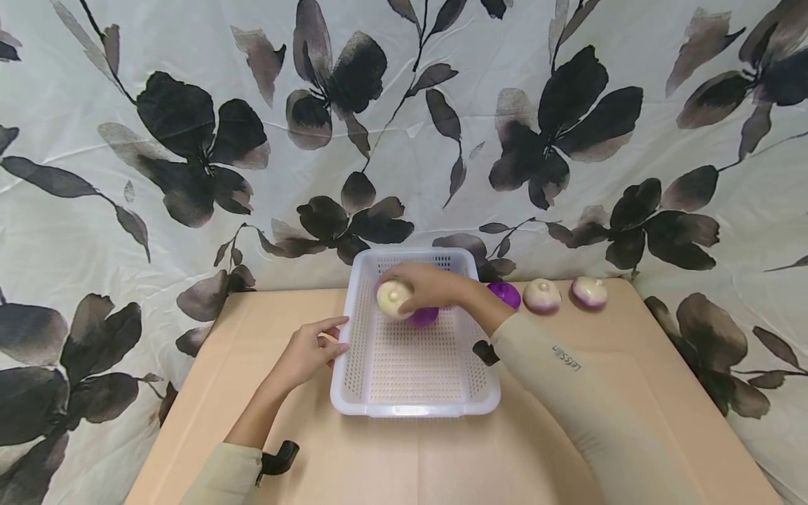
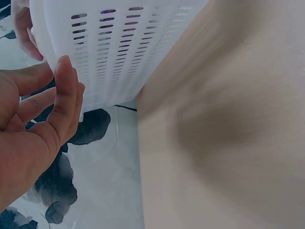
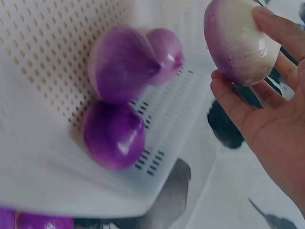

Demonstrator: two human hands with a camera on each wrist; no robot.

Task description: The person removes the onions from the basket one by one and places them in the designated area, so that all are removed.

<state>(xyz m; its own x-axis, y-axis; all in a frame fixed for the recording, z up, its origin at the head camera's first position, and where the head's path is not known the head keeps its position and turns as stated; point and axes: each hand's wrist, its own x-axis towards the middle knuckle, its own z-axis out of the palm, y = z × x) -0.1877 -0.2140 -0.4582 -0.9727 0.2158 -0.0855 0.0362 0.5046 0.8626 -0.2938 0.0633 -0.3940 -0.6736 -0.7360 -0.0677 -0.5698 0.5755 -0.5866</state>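
A white plastic basket with perforated floor and walls stands on the tan tabletop, its near half bare. Three purple turnips lie in the far part: a large one touching a darker one, and a smaller-looking one partly hidden behind the large one. From the head view the right hand covers most of this group.

The right hand pinches a purple-and-white turnip between thumb and fingertips, holding it over the far half of the basket, pale side facing the viewer.

The left hand touches the basket's left rim with thumb and fingers, the fingers loosely bent; whether they pinch the rim, I cannot tell.

Outside the basket, three more turnips form a row along the far edge, to the right: a deep purple one, partly behind the right forearm, then a pale one and another pale one farthest right.
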